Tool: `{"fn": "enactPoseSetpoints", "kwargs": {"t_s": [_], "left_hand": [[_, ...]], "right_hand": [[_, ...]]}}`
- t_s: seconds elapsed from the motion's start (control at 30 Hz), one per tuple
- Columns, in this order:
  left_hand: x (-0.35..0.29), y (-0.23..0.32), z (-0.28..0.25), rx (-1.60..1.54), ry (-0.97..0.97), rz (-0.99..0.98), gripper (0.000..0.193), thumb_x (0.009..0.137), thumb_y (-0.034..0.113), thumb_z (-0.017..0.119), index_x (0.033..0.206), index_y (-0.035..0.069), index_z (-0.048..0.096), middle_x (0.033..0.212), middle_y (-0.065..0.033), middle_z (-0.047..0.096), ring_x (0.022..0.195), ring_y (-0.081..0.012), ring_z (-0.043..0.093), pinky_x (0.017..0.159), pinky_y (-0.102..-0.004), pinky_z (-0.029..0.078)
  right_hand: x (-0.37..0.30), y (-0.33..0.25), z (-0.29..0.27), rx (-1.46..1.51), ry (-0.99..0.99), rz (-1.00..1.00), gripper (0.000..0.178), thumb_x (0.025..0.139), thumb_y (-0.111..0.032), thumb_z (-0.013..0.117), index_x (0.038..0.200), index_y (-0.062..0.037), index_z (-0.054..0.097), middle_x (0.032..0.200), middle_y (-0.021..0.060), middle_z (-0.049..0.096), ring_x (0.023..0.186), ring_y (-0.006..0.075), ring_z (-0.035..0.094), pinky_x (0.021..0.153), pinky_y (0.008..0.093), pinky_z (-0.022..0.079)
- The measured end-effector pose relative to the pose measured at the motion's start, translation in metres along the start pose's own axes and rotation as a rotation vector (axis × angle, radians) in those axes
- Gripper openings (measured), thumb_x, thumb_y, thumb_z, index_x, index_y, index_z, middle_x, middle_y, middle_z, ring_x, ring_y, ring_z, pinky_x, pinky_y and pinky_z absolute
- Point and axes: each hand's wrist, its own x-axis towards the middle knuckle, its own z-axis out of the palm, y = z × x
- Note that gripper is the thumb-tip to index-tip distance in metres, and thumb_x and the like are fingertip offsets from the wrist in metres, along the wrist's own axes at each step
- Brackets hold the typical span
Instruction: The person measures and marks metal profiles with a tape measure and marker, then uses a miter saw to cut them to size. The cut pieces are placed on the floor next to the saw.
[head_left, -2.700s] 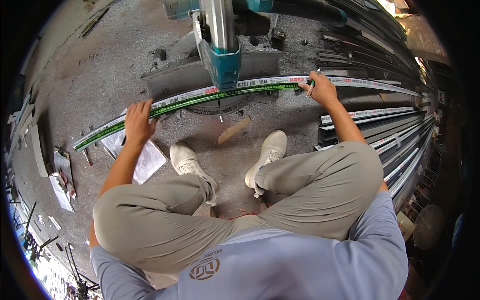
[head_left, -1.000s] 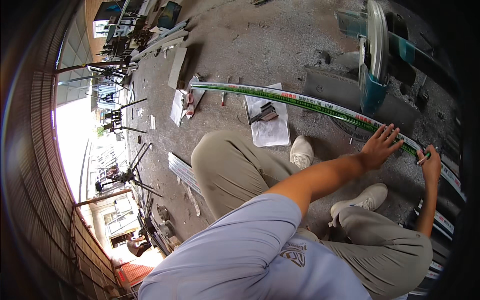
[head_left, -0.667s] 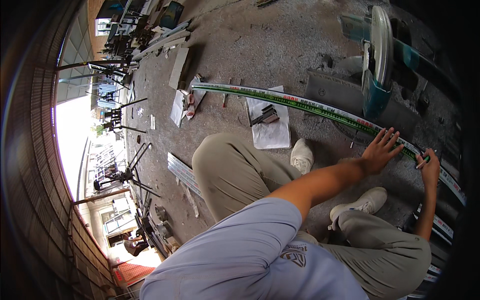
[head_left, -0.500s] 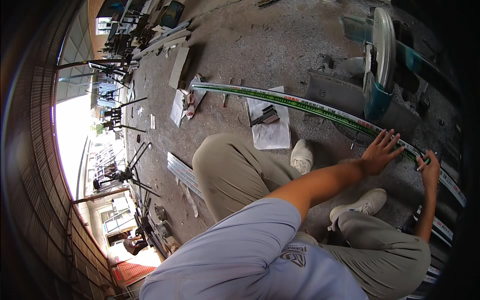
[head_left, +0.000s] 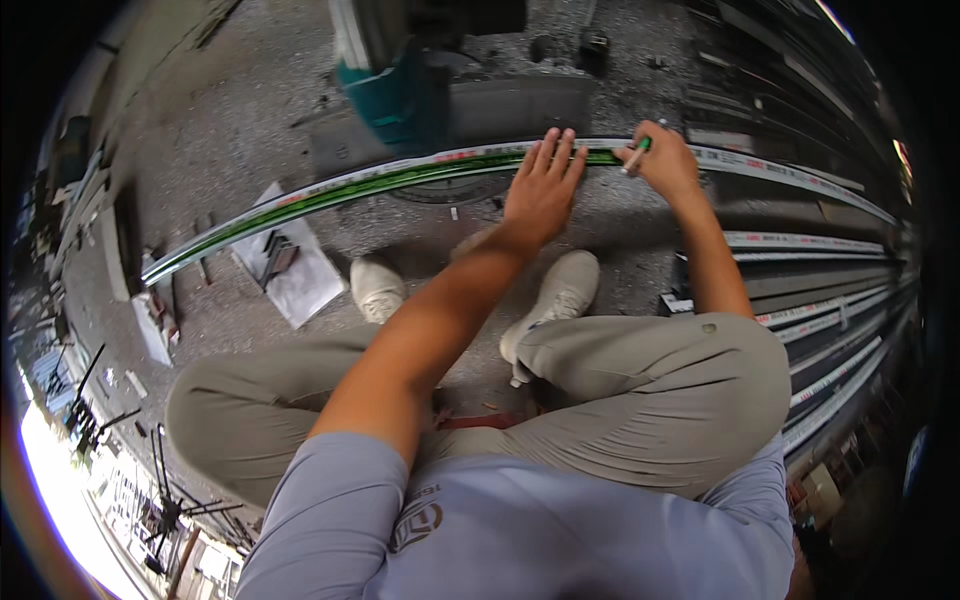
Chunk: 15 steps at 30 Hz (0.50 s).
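Observation:
A long narrow metal profile, wrapped in white and green printed film, crosses in front of me from far left to right. My left hand lies on it with fingers spread. Just right of that, my right hand is closed round a short slim pen, white with a green part. The pen sits at the profile's edge; whether its tip touches the film I cannot tell. Beyond the profile stands a teal cutting machine on a grey metal base.
Several more film-wrapped profiles lie at my right. On the gritty floor at left is a white paper sheet with a dark metal piece on it. My shoes are close below the profile. Black stands show at lower left.
My view has swung to the right, so the machine and profile now appear farther left. The left hand stays flat on the profile; the right hand still grips the pen beside it.

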Motion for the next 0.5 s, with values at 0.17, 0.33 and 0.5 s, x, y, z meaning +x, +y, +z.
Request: {"fn": "enactPoseSetpoints", "kwargs": {"t_s": [0.17, 0.33, 0.5], "left_hand": [[0.021, 0.017, 0.025, 0.055, 0.095, 0.078, 0.063, 0.095, 0.011, 0.057, 0.156, 0.003, 0.041, 0.165, -0.0201, 0.035, 0.154, -0.0371, 0.032, 0.126, -0.0461, 0.026], [0.023, 0.018, 0.030, 0.143, 0.091, 0.117, 0.064, 0.095, 0.014, 0.056, 0.156, 0.001, 0.040, 0.166, -0.0194, 0.034, 0.154, -0.0363, 0.031, 0.126, -0.0468, 0.026], [0.022, 0.013, 0.033, 0.129, 0.113, 0.122, 0.064, 0.092, 0.015, 0.058, 0.152, 0.001, 0.045, 0.163, -0.0182, 0.037, 0.152, -0.0376, 0.033, 0.127, -0.0472, 0.024]], "right_hand": [[-0.003, 0.007, 0.003, -0.107, 0.093, -0.028, 0.047, 0.081, -0.051, 0.083, 0.090, -0.0090, 0.066, 0.080, 0.0175, 0.069, 0.089, 0.0385, 0.067, 0.071, 0.0499, 0.050], [0.005, 0.010, 0.001, -0.071, 0.205, -0.291, 0.045, 0.082, -0.049, 0.083, 0.089, -0.0080, 0.066, 0.081, 0.0161, 0.070, 0.080, 0.0395, 0.066, 0.071, 0.0489, 0.050], [-0.004, -0.058, 0.007, 0.842, 0.107, -0.336, 0.038, 0.102, -0.041, 0.064, 0.098, -0.0040, 0.071, 0.077, 0.0081, 0.068, 0.073, 0.0190, 0.065, 0.070, 0.0352, 0.051]]}}
